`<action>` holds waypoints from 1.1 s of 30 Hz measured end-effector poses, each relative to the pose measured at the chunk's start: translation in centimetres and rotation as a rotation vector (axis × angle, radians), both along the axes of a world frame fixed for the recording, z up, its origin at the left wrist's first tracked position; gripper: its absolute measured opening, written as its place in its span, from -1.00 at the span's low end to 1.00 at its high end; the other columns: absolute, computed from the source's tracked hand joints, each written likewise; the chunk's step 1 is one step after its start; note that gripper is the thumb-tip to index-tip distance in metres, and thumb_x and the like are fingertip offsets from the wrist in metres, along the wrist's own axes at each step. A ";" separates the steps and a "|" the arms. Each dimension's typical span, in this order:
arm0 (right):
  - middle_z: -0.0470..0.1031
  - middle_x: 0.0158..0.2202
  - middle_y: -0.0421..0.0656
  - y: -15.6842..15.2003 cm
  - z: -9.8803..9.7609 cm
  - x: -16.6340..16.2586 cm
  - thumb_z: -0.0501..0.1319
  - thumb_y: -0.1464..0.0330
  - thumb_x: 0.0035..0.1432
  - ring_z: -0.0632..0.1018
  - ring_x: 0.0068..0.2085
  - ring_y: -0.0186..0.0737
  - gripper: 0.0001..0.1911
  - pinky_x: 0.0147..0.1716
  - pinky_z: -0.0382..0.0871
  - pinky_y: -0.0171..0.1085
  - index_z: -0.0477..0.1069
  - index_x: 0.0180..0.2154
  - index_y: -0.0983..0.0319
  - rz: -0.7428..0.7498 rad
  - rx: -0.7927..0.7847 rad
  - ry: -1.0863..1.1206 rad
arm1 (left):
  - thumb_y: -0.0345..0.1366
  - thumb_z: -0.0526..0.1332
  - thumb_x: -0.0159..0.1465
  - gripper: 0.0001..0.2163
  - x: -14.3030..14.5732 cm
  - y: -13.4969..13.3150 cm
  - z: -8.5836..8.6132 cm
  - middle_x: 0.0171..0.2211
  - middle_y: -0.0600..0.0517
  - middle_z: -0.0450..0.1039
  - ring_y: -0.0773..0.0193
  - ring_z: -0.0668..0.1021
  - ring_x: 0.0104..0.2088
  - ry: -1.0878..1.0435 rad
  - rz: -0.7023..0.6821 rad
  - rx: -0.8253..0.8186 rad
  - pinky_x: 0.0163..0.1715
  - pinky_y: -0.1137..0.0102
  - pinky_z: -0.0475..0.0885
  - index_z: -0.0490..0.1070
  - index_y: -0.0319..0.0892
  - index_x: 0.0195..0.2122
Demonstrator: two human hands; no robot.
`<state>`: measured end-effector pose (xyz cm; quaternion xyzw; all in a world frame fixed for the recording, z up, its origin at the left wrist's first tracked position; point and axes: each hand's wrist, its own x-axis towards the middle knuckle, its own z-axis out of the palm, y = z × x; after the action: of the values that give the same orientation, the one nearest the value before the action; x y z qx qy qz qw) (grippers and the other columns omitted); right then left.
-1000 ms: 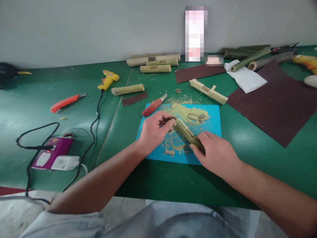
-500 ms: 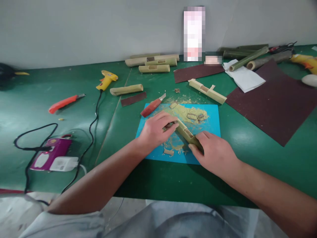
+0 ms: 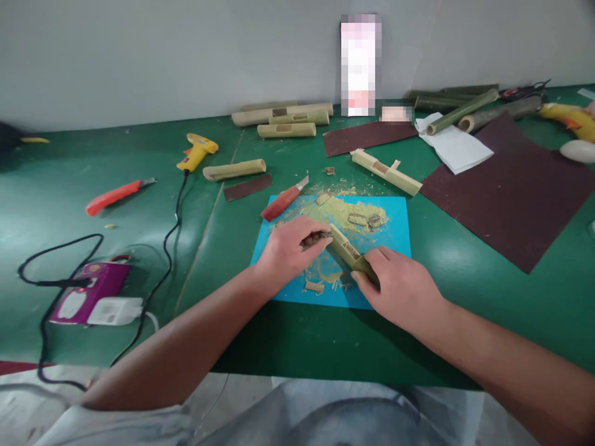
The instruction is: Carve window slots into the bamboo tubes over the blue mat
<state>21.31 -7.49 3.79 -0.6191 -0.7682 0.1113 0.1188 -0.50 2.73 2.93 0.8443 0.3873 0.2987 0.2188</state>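
A short green bamboo piece (image 3: 348,250) with a cut slot lies slanted over the blue mat (image 3: 395,230). My right hand (image 3: 403,286) grips its near end. My left hand (image 3: 290,247) is closed at the piece's far end, its fingers pinching a small dark thing against the tip; I cannot make out what it is. Yellowish sawdust and small bamboo offcuts (image 3: 364,218) cover the mat around both hands.
A red-handled knife (image 3: 283,200) lies at the mat's top left corner. On the green table are several bamboo tubes (image 3: 283,117), a notched bamboo piece (image 3: 385,171), dark sandpaper sheets (image 3: 511,186), a yellow glue gun (image 3: 195,152), an orange cutter (image 3: 116,194), a purple device with cables (image 3: 88,300).
My left hand's fingers have shifted slightly along the bamboo tip, back and forth. The right hand keeps its grip. The view has drifted a little.
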 end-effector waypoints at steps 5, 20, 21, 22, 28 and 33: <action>0.50 -0.34 -0.12 0.0 -0.1 0.0 0.20 0.24 0.35 0.49 -0.36 -0.21 -0.79 -0.44 0.05 -0.23 0.41 -0.29 0.24 0.000 -0.002 -0.004 | -0.27 0.33 0.34 -0.87 -0.3 0.0 -0.3 -0.32 0.01 0.64 0.34 0.58 -0.42 0.003 -0.003 0.017 -0.38 0.45 0.48 0.62 -0.17 -0.15; 0.46 -0.39 -0.14 -0.3 -0.6 -0.3 0.17 0.27 0.36 0.46 -0.39 -0.21 -0.80 -0.43 0.09 -0.23 0.39 -0.33 0.21 0.023 0.089 0.009 | -0.30 0.18 0.45 -0.82 1.0 -0.2 -1.1 -0.36 -0.01 0.56 0.23 0.56 -0.31 0.020 -0.139 0.134 -0.23 0.31 0.50 0.58 -0.13 -0.24; 0.46 -0.40 -0.14 -0.3 -0.6 -0.3 0.16 0.28 0.36 0.46 -0.39 -0.21 -0.80 -0.43 0.09 -0.23 0.38 -0.33 0.21 0.023 0.096 0.010 | -0.30 0.18 0.45 -0.81 1.0 -0.1 -1.1 -0.37 -0.01 0.55 0.23 0.56 -0.32 0.023 -0.133 0.127 -0.23 0.30 0.50 0.57 -0.12 -0.25; 0.46 -0.40 -0.14 -0.3 -0.6 -0.3 0.15 0.29 0.36 0.46 -0.39 -0.21 -0.80 -0.43 0.09 -0.23 0.38 -0.33 0.21 0.023 0.101 0.010 | -0.30 0.17 0.44 -0.80 0.9 -0.1 -1.1 -0.39 -0.01 0.54 0.23 0.55 -0.33 0.026 -0.115 0.122 -0.24 0.30 0.50 0.57 -0.12 -0.28; 0.46 -0.40 -0.15 -0.3 -0.6 -0.3 0.17 0.28 0.35 0.46 -0.40 -0.22 -0.80 -0.43 0.10 -0.24 0.39 -0.34 0.21 0.026 0.108 0.000 | -0.27 0.15 0.45 -0.76 0.9 0.1 -1.0 -0.44 0.02 0.50 0.26 0.51 -0.37 0.025 -0.156 0.130 -0.29 0.33 0.45 0.53 -0.14 -0.34; 0.46 -0.40 -0.14 -0.3 -0.5 -0.5 0.19 0.27 0.34 0.47 -0.39 -0.21 -0.80 -0.43 0.11 -0.24 0.39 -0.34 0.21 0.022 0.116 -0.007 | -0.30 0.14 0.45 -0.76 1.0 -0.1 -0.8 -0.43 0.01 0.50 0.25 0.51 -0.36 0.020 -0.172 0.126 -0.28 0.33 0.44 0.51 -0.14 -0.35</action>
<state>20.86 -7.77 3.27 -0.6032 -0.7804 0.0656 0.1507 0.46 2.68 2.17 0.8893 0.2961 0.2944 0.1863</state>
